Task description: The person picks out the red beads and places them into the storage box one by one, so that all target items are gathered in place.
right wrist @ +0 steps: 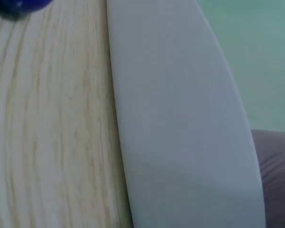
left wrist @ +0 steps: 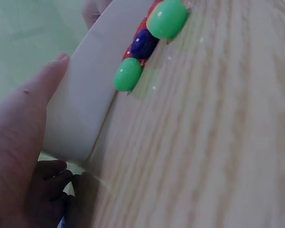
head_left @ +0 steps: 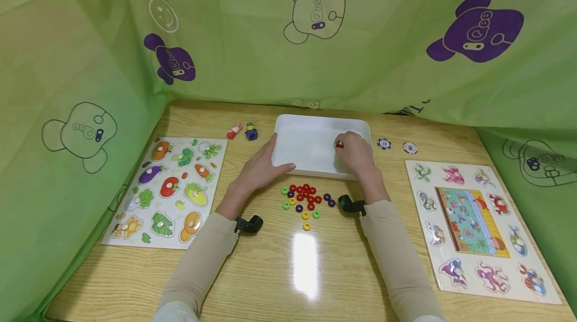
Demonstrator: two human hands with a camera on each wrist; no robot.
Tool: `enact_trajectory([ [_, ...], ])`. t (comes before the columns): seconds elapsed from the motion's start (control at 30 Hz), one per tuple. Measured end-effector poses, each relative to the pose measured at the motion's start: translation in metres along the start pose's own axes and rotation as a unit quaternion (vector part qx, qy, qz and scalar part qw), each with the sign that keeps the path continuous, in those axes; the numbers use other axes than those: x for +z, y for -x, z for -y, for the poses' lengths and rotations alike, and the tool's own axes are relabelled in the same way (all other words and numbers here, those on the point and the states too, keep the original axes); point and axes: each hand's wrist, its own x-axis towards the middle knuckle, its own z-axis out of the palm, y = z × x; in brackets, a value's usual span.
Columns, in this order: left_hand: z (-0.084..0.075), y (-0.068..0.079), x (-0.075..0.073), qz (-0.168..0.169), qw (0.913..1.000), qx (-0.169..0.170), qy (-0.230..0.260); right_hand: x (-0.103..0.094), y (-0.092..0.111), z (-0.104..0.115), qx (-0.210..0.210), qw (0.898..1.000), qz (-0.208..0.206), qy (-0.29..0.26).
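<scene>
A white tray (head_left: 311,147) lies at the back of the table. My left hand (head_left: 257,169) is at its front left corner, fingers extended along the left side and thumb at the front rim. In the left wrist view that thumb (left wrist: 45,83) lies near the tray wall (left wrist: 83,102). Inside the tray's right part, my right hand (head_left: 356,151) pinches a small red ring (head_left: 339,145), partly hidden by the fingers. In front of the tray lies a loose group of small rings: red rings (head_left: 306,193), yellow rings (head_left: 307,227), green rings (head_left: 316,215) and purple rings (head_left: 331,203).
A vegetable puzzle board (head_left: 173,197) lies at left, a sea-animal puzzle board (head_left: 478,232) at right. Two small figures, a red-and-pink one (head_left: 234,130) and a blue one (head_left: 251,131), are left of the tray. Two poker chips (head_left: 410,148) lie right of it. Green cloth (head_left: 252,36) surrounds the table.
</scene>
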Motion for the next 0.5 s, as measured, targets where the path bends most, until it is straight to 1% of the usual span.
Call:
enact_trajectory([
  [0.1,-0.001,0.0,-0.001,0.006,1.0,0.0,0.006,-0.003,0.002,0.001,-0.005,1.0,-0.001,0.0],
  [0.23,-0.003,0.0,-0.001,0.019,0.9996,0.0,0.021,-0.012,0.008,0.006,-0.023,1.0,-0.002,0.0],
  [0.37,-0.004,0.0,-0.001,0.022,0.9994,-0.002,0.027,-0.025,0.019,0.018,-0.064,0.998,-0.012,-0.018],
  [0.5,-0.003,0.0,0.0,0.02,0.9994,-0.001,0.027,-0.04,0.034,0.034,-0.11,0.993,-0.003,-0.048],
])
